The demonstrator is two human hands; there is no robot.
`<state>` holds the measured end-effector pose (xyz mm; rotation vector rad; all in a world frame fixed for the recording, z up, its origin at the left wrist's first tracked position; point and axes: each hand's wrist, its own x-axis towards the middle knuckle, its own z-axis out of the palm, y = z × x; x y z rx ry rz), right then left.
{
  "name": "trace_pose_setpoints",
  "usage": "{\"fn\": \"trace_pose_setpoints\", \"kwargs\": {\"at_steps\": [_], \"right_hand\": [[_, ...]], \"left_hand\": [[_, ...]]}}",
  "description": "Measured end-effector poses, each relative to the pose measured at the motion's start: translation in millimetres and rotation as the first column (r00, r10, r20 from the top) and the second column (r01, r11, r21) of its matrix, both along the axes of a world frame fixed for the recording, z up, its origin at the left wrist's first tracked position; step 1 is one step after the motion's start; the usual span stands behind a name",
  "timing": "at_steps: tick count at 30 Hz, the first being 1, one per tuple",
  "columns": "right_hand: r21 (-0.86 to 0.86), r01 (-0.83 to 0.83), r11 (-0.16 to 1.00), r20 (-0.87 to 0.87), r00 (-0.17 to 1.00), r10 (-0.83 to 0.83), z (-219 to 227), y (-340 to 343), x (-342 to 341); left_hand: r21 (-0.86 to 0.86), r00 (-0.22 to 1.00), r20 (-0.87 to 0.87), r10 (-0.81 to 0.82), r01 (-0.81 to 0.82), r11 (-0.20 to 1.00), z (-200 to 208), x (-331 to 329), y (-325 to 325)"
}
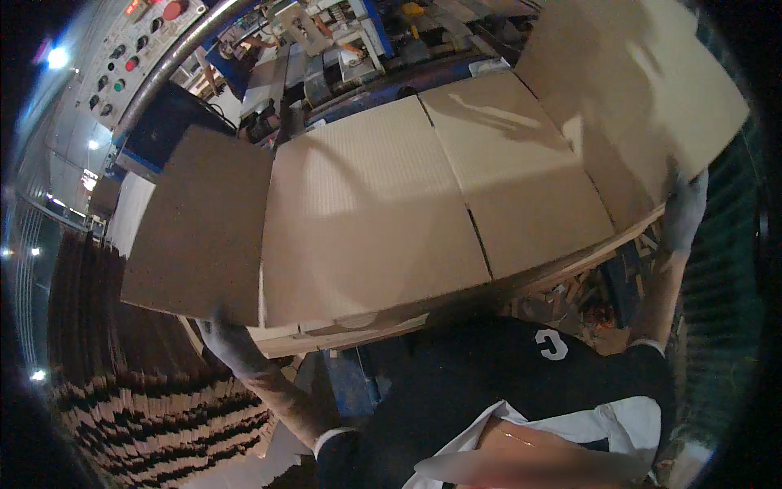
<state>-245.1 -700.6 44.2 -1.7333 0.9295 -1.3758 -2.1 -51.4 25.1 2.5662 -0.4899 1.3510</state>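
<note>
A large brown cardboard box blank [366, 220] stretches across the middle, creased and slotted, with both end panels folded upward. My left hand [230, 345], in a grey glove, grips the near edge of the left end panel [199, 232]; its fingertips are partly hidden by the board. On the other side my right hand [687, 210], also in a grey glove, holds the near edge of the right end panel [643, 90]. Its fingers are partly covered by the cardboard. More layers of cardboard show beneath the blank along its near edge.
Beyond the blank stands a machine [326, 81] with metal bars and rollers. A control panel [134, 61] with buttons is at the upper left. Tall stacks of cardboard [163, 416] rise at the lower left. Cardboard scraps [562, 306] lie below, near my body.
</note>
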Motion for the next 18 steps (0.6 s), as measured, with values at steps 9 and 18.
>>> {"fn": "trace_pose_setpoints", "kwargs": {"at_steps": [9,18], "right_hand": [[-0.335,-0.926,0.177,-0.905,0.368,0.212,-60,123,18],[-0.194,-0.972,0.13,-0.944,0.222,0.246,-67,81,96]], "left_hand": [[-0.151,0.668,-0.485,-0.564,0.572,0.807,-45,-49,-113],[0.269,0.718,-0.635,-0.285,0.551,0.79,-43,-12,-146]]}}
